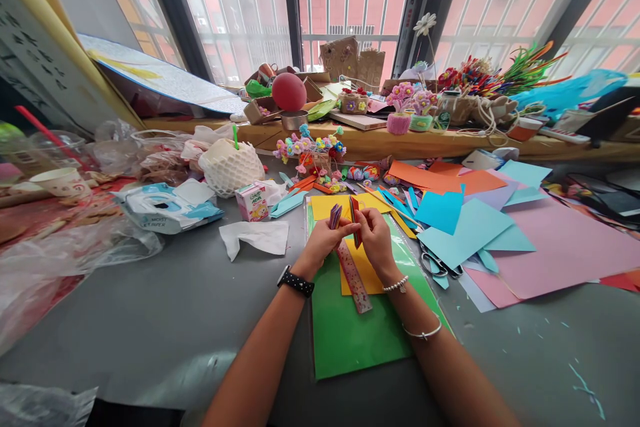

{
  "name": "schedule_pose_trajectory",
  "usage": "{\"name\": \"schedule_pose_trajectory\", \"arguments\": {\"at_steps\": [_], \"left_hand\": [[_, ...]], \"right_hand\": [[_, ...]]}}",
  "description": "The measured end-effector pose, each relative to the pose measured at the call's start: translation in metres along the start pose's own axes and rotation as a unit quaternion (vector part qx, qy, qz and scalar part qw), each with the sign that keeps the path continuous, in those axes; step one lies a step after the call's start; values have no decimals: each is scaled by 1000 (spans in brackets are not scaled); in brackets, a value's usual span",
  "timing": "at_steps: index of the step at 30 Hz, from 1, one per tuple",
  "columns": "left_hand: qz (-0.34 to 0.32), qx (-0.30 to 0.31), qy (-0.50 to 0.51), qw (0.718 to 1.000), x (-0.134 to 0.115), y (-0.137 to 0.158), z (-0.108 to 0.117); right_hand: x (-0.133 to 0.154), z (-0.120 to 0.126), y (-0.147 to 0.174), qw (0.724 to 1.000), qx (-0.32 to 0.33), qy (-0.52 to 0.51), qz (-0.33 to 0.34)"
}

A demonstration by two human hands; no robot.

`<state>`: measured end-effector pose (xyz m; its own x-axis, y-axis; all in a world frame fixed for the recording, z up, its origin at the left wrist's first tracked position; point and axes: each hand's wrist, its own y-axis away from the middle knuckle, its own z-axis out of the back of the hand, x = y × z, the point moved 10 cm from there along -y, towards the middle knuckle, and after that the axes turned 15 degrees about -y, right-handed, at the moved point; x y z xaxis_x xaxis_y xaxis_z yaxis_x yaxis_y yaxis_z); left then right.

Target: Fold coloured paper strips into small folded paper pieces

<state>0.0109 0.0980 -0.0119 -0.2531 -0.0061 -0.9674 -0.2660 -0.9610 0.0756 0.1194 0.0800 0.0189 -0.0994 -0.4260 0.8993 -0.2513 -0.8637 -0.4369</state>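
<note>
My left hand (325, 240), with a black watch at the wrist, is closed on a small purplish stack of folded paper (335, 216). My right hand (376, 233) pinches a narrow red-and-dark folded paper stack (355, 220); the left thumb reaches across to its edge. Whether the two stacks are joined cannot be seen. Both hands are above a green sheet (360, 347) in a clear sleeve. Under them lie yellow paper (377, 267) and a clear patterned ruler (356, 283), its upper end partly hidden by the left hand.
Scissors (434, 265) lie right of the green sheet, beside blue paper (473, 230) and pink paper (565, 247). Leftward are a tissue (255, 238), a small pink box (253, 202) and a wipes pack (167, 207). Flower crafts (313, 150) stand behind, below the windowsill.
</note>
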Motion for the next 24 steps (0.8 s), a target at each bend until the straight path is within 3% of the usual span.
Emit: {"name": "schedule_pose_trajectory", "arguments": {"at_steps": [7,17,24], "left_hand": [[-9,-2,-2,1000,-3,2,1],[-3,8,-26,1000,-3,3,1],[-5,-1,-14,1000,-4,3,3]], "right_hand": [[-7,1,1,999,-11,-44,-30],[-31,-11,-1,958,65,-208,-184],[-26,-13,-1,962,87,-190,-177]]}}
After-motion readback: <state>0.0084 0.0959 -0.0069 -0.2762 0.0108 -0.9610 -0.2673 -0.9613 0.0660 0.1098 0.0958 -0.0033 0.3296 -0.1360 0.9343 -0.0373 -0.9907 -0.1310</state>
